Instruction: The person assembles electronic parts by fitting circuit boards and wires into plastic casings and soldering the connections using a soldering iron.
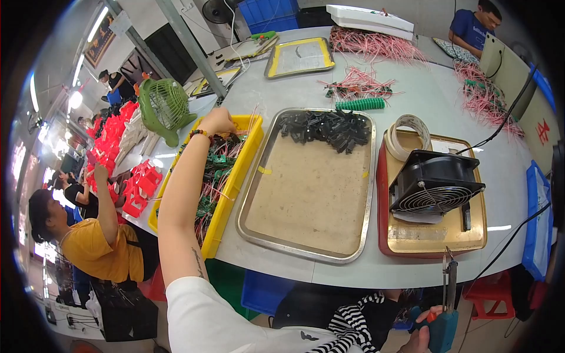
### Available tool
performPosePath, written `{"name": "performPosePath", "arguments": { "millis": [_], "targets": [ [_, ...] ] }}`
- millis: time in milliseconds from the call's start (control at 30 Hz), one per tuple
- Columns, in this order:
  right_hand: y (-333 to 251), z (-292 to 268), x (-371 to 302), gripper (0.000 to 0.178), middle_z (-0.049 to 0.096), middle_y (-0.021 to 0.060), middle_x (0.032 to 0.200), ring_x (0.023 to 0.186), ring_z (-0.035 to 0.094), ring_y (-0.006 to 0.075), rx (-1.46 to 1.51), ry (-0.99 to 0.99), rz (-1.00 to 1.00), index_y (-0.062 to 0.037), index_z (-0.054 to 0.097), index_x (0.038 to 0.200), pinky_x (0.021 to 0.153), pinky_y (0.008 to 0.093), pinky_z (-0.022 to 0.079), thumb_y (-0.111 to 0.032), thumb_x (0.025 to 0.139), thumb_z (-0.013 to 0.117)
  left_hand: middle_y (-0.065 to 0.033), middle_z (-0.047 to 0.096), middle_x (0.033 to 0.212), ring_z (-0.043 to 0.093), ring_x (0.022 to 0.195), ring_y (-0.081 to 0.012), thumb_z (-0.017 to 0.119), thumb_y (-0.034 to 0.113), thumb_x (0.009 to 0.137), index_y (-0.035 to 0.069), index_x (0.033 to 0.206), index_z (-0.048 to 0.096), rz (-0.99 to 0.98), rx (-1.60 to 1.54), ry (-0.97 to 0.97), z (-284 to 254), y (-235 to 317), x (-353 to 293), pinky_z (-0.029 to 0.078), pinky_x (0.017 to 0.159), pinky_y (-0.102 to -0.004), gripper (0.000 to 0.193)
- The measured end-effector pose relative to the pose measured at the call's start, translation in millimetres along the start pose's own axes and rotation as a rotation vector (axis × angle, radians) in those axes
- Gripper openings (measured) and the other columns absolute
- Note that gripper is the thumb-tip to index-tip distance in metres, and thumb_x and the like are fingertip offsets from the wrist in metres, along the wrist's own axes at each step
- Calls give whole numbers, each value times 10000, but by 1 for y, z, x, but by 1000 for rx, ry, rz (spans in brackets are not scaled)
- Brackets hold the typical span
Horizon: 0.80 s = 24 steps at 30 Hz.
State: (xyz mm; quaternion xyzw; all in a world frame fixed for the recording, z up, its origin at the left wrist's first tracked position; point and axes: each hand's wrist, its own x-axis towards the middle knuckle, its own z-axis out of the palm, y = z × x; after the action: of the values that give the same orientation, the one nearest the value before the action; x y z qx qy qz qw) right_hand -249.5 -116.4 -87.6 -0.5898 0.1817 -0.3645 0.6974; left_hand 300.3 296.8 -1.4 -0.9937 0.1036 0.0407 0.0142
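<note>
My left hand (218,121) reaches over the far end of a yellow bin (240,194). Its fingers curl downward, closed, and whatever they pinch is hidden. Inside the bin lie green circuit boards (220,160) with red and white wires. At the lower right my right hand (421,336) grips a teal soldering gun (445,329) by its handle, its metal tip pointing up beside the table edge. Right of the bin stands a metal tray (306,203), with a heap of small black plastic parts (329,129) along its far side.
A black fan (436,183) and a tape roll (407,139) sit on a red and gold box (412,240). Beyond are a green coil (360,105), bundles of pink wires (376,46) and another tray (300,57). A green fan (166,106) and red plastic parts (141,185) lie left, near a co-worker in yellow (97,250).
</note>
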Motion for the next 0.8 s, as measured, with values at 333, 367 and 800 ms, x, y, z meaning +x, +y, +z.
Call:
{"name": "performPosePath", "arguments": {
  "millis": [333,367,800],
  "targets": [
    [-11,9,10,207,613,90,821,558,538,138,-144,-70,-96,-12,589,957,484,227,446,-163,858,691,-73,696,823,639,743,-161,722,249,760,21,967,683,373,-562,200,-16,71,-21,514,709,-311,310],
    [-10,11,10,182,614,86,805,537,529,136,-163,-69,-144,-13,593,937,467,227,440,-171,882,663,-73,696,823,639,743,-161,722,249,760,21,967,683,373,-560,200,-16,71,-21,514,709,-311,310],
    [0,1,5,325,613,90,976,676,562,140,-34,-151,-155,-18,607,1067,550,231,450,-212,837,730,-162,684,695,683,691,-286,738,257,635,30,699,718,-91,-178,346,-5,24,-24,539,676,-367,236]
  ]
}}
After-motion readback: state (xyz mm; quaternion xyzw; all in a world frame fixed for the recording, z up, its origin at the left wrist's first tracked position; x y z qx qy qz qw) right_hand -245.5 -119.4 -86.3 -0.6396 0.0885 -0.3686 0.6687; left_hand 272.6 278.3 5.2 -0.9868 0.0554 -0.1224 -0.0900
